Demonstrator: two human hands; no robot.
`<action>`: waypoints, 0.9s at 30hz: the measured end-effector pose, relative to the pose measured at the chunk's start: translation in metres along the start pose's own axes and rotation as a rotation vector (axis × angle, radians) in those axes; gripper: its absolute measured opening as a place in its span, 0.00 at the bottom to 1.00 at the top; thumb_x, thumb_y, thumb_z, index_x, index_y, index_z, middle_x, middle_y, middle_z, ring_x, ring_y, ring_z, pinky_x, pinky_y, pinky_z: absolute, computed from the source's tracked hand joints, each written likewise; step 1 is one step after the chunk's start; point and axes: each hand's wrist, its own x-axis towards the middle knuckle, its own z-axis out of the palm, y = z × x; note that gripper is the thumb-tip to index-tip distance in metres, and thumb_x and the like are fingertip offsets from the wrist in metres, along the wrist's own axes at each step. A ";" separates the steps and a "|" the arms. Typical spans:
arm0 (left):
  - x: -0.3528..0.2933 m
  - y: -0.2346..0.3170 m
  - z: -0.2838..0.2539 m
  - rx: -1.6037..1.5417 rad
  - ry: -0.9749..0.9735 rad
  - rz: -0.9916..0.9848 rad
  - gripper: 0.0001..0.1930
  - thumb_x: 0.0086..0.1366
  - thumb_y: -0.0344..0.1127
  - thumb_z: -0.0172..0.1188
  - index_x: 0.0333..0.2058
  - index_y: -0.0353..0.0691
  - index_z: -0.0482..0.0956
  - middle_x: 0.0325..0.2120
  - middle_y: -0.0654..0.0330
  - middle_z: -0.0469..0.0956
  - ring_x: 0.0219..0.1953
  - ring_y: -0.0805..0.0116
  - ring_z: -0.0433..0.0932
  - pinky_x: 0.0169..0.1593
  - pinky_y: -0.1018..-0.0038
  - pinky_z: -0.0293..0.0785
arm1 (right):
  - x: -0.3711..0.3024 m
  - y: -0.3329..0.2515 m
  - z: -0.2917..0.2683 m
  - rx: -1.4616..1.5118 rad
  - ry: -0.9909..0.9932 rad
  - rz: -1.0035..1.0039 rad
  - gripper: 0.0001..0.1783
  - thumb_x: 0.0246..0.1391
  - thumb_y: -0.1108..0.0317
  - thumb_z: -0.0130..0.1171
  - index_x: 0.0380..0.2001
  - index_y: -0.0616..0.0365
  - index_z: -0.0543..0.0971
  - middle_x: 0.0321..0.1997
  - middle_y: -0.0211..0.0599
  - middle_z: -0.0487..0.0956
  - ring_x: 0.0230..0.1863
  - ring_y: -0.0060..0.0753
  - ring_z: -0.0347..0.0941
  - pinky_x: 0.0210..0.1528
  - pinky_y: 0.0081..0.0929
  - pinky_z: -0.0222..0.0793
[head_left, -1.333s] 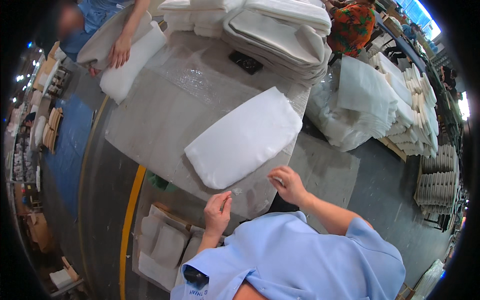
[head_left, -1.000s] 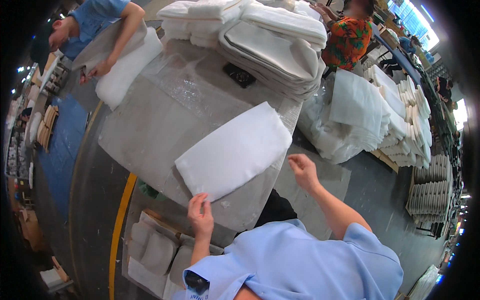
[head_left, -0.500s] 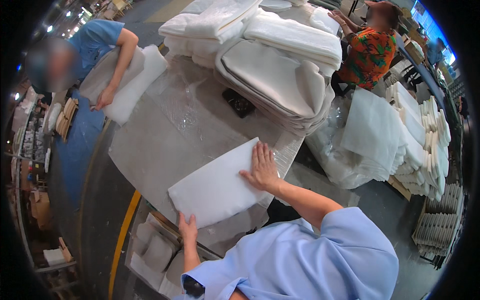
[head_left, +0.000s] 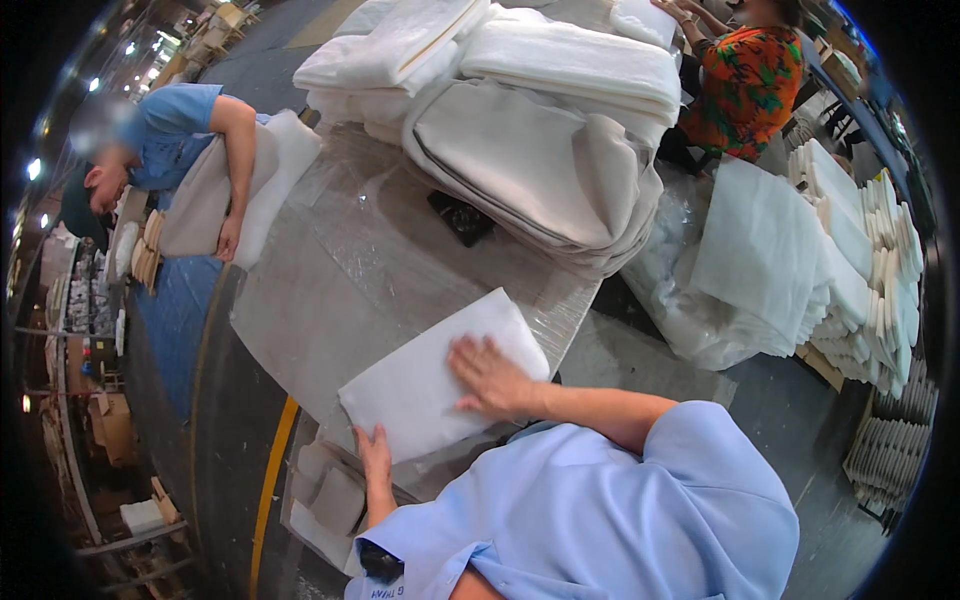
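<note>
A flat white rectangular piece of padding (head_left: pixel 420 390) lies slantwise across the near part of the table. My right hand (head_left: pixel 490 378) rests palm down on the middle of its top face, fingers spread and slightly blurred. At the lower left edge of the padding is my left hand (head_left: pixel 374 458), fingers apart and touching the border. Neither hand is closed round anything. Just below my left hand, a container with grey and white flat pieces (head_left: pixel 338 500) stands beside the table.
Tall stacks of white padding (head_left: pixel 570 65) and grey fabric covers (head_left: pixel 530 150) fill the table's far side, with a dark flat object (head_left: pixel 460 218) beside them. A co-worker (head_left: pixel 180 130) leans in at left; another (head_left: pixel 745 85) is at far right. White stacks (head_left: pixel 770 250) stand right.
My right hand has slid left from the padding's right end to its middle. My left hand stays at the lower left edge. The left co-worker's arm has shifted.
</note>
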 end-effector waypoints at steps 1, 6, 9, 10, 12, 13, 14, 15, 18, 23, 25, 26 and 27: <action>0.004 -0.005 -0.007 -0.126 -0.040 -0.035 0.34 0.79 0.39 0.53 0.74 0.25 0.56 0.73 0.44 0.64 0.71 0.54 0.68 0.72 0.64 0.63 | 0.000 -0.010 -0.002 0.110 -0.046 -0.065 0.49 0.69 0.37 0.51 0.78 0.64 0.55 0.84 0.58 0.49 0.85 0.60 0.40 0.83 0.65 0.34; 0.033 -0.018 -0.030 -0.557 -0.010 -0.104 0.32 0.79 0.44 0.53 0.72 0.27 0.62 0.69 0.45 0.70 0.69 0.55 0.71 0.71 0.63 0.65 | -0.013 0.068 -0.025 0.338 0.437 0.288 0.32 0.65 0.64 0.64 0.71 0.52 0.71 0.69 0.50 0.75 0.68 0.57 0.73 0.70 0.51 0.67; 0.047 -0.034 -0.039 -0.597 0.081 -0.241 0.27 0.79 0.46 0.53 0.66 0.31 0.73 0.59 0.52 0.78 0.59 0.64 0.76 0.63 0.67 0.70 | -0.004 0.090 -0.079 0.319 0.347 0.716 0.21 0.70 0.58 0.59 0.55 0.63 0.82 0.49 0.54 0.85 0.49 0.49 0.84 0.52 0.41 0.77; 0.056 -0.033 -0.042 -0.631 0.068 -0.242 0.28 0.79 0.49 0.53 0.67 0.33 0.72 0.57 0.53 0.79 0.53 0.64 0.78 0.56 0.66 0.73 | -0.007 0.096 -0.084 0.306 0.281 0.662 0.21 0.70 0.56 0.58 0.51 0.65 0.84 0.42 0.54 0.86 0.45 0.49 0.85 0.49 0.40 0.77; 0.064 -0.041 -0.040 -0.637 0.022 -0.273 0.29 0.79 0.52 0.52 0.67 0.35 0.72 0.54 0.54 0.81 0.45 0.65 0.80 0.48 0.65 0.76 | -0.010 0.092 -0.077 0.302 0.159 0.681 0.22 0.69 0.54 0.58 0.46 0.65 0.85 0.37 0.54 0.86 0.42 0.49 0.84 0.46 0.41 0.76; 0.069 -0.040 -0.039 -0.607 -0.016 -0.287 0.29 0.80 0.53 0.52 0.67 0.35 0.72 0.53 0.54 0.81 0.44 0.65 0.81 0.47 0.65 0.77 | -0.012 0.091 -0.069 0.354 0.120 0.719 0.23 0.68 0.53 0.58 0.45 0.65 0.85 0.36 0.54 0.86 0.41 0.50 0.84 0.45 0.41 0.76; 0.072 -0.040 -0.040 -0.575 -0.051 -0.296 0.29 0.80 0.53 0.52 0.67 0.35 0.73 0.52 0.54 0.82 0.42 0.66 0.81 0.46 0.65 0.77 | -0.012 0.091 -0.063 0.409 0.082 0.755 0.23 0.68 0.52 0.58 0.44 0.66 0.85 0.36 0.54 0.86 0.41 0.50 0.84 0.45 0.42 0.76; 0.076 -0.039 -0.041 -0.541 -0.058 -0.292 0.27 0.80 0.51 0.52 0.64 0.34 0.75 0.50 0.55 0.83 0.42 0.66 0.81 0.45 0.65 0.77 | -0.012 0.089 -0.055 0.348 0.123 0.715 0.24 0.68 0.52 0.58 0.44 0.66 0.84 0.35 0.54 0.86 0.40 0.49 0.84 0.44 0.42 0.76; 0.078 -0.023 -0.024 -0.591 0.006 -0.228 0.19 0.77 0.45 0.57 0.51 0.34 0.85 0.40 0.62 0.84 0.39 0.70 0.79 0.46 0.67 0.76 | -0.009 0.088 -0.045 0.248 0.192 0.668 0.25 0.68 0.50 0.57 0.42 0.67 0.84 0.35 0.53 0.85 0.39 0.47 0.83 0.44 0.44 0.75; 0.071 -0.020 -0.030 -0.674 0.096 -0.157 0.18 0.75 0.42 0.59 0.50 0.32 0.85 0.40 0.60 0.84 0.43 0.72 0.79 0.49 0.69 0.76 | 0.003 0.074 -0.060 0.331 0.228 0.661 0.28 0.72 0.49 0.53 0.38 0.67 0.84 0.34 0.49 0.86 0.39 0.41 0.83 0.43 0.43 0.75; 0.065 -0.019 -0.048 -0.846 0.118 -0.059 0.17 0.74 0.41 0.60 0.51 0.32 0.84 0.42 0.59 0.84 0.44 0.71 0.80 0.50 0.69 0.76 | 0.012 0.078 -0.076 0.521 0.181 0.700 0.30 0.75 0.45 0.49 0.41 0.64 0.85 0.35 0.46 0.86 0.40 0.40 0.83 0.47 0.41 0.75; 0.060 -0.009 -0.050 -1.053 0.121 -0.037 0.17 0.75 0.39 0.59 0.52 0.33 0.83 0.46 0.59 0.84 0.46 0.70 0.80 0.53 0.69 0.76 | 0.009 0.081 -0.086 0.603 0.157 0.738 0.32 0.76 0.43 0.47 0.43 0.62 0.85 0.36 0.45 0.86 0.41 0.40 0.83 0.48 0.40 0.76; 0.051 0.006 -0.055 -1.069 0.145 0.041 0.17 0.76 0.41 0.59 0.54 0.33 0.81 0.50 0.59 0.83 0.50 0.69 0.78 0.57 0.68 0.74 | 0.005 0.079 -0.096 0.764 0.252 0.738 0.33 0.77 0.41 0.44 0.44 0.61 0.84 0.39 0.42 0.86 0.43 0.39 0.82 0.51 0.39 0.75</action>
